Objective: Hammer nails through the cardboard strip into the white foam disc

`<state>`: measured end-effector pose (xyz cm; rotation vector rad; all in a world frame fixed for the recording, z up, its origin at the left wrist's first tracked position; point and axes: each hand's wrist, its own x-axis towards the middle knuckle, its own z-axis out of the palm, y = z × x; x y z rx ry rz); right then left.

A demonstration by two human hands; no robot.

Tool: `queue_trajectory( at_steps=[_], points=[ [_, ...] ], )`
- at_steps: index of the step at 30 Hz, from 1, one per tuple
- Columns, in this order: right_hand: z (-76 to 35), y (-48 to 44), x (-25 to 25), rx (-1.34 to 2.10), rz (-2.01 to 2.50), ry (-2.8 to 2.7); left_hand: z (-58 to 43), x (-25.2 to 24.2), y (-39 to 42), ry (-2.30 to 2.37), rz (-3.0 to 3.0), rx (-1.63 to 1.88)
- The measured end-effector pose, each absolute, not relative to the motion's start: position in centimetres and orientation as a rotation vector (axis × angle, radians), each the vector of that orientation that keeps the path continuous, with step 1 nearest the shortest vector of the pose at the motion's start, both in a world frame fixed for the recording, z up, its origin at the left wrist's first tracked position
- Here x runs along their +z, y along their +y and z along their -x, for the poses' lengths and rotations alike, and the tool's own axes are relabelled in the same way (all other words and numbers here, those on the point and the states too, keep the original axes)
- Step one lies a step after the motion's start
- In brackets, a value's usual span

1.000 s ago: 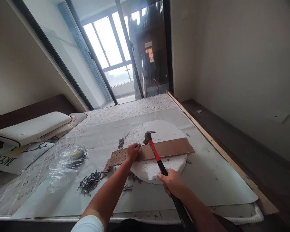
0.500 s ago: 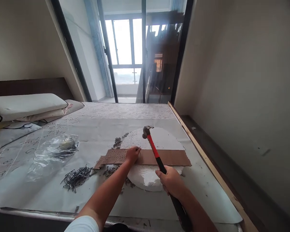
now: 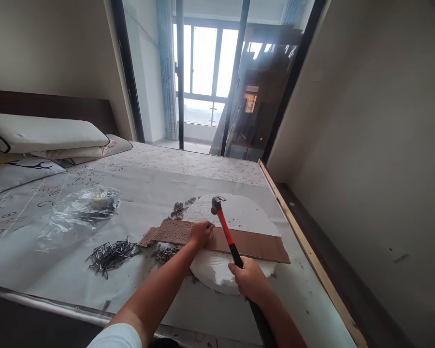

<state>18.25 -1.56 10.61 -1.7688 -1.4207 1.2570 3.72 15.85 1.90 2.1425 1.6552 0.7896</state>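
Note:
My right hand (image 3: 251,280) is closed around the black grip of a hammer (image 3: 227,234) with a red neck. The hammer's steel head hovers just above the brown strip. My left hand (image 3: 200,232) rests on that brown perforated strip (image 3: 255,245), fingers pinched together at what looks like a small nail right under the hammer head. The strip lies across a round white foam disc (image 3: 239,212) on the bed. The strip's left part is dotted with rows of holes or nail heads.
A loose pile of dark nails (image 3: 110,254) lies left of the strip, beside a crumpled clear plastic bag (image 3: 80,212). Grey crumbs (image 3: 177,210) sit by the disc. White sheeting (image 3: 145,193) covers the mattress; pillows (image 3: 43,133) lie at the back left. A wooden bed edge (image 3: 308,256) runs along the right.
The camera swung, so the scene shifted in view. The hammer head dropped closer to my left fingers. Both hands kept their grip and place on the strip.

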Motion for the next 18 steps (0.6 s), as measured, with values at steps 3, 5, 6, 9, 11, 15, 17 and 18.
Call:
queue_trajectory(
  at_steps=[3, 5, 6, 9, 11, 15, 17, 18],
  points=[
    [-18.4, -1.5, 10.4, 1.288, 1.828, -1.421, -3.7, 2.0, 15.8, 1.688, -2.149, 0.746],
    [-18.5, -1.5, 10.2, 1.146, 1.817, -1.460, -3.7, 2.1, 15.7, 1.663, -2.142, 0.755],
    [-18.5, -1.5, 10.1, 1.090, 1.796, -1.473, -3.7, 2.1, 15.7, 1.645, -2.133, 0.766],
    [-18.4, -1.5, 9.8, 1.134, 1.791, -1.461, -3.7, 2.4, 15.6, 1.651, -2.111, 0.762],
    [-18.3, -1.4, 9.7, 1.240, 1.848, -1.434, -3.7, 2.5, 15.5, 1.691, -2.110, 0.723],
    [-18.2, -1.5, 9.7, 1.150, 1.862, -1.445, -3.7, 2.6, 15.4, 1.703, -2.140, 0.680],
    [-18.1, -1.4, 9.5, 1.098, 1.829, -1.459, -3.7, 2.5, 15.5, 1.686, -2.158, 0.684],
    [-18.1, -1.4, 9.3, 1.126, 1.824, -1.454, -3.7, 2.4, 15.6, 1.684, -2.161, 0.682]
  ],
)
